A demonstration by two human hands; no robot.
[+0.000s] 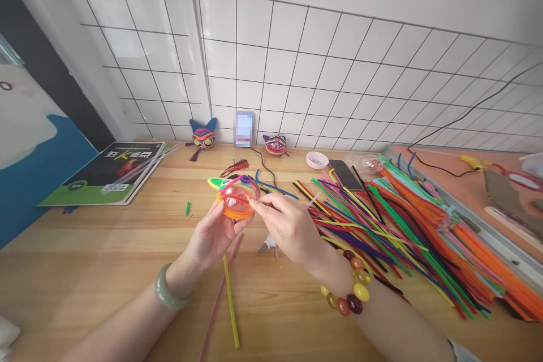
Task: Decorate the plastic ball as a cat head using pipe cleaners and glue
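Holding colorful ornament [236,200] in left hand [211,236]; book [106,172] cover partly legible: "重点".

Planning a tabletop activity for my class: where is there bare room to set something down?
Bare wood lies between the book and the bangle, and between the yellow stem and the beads. Right of the right hand it is crowded with pipe cleaners.

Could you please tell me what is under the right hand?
A white nozzle pokes out from under the right hand; the rest is covered by that hand.
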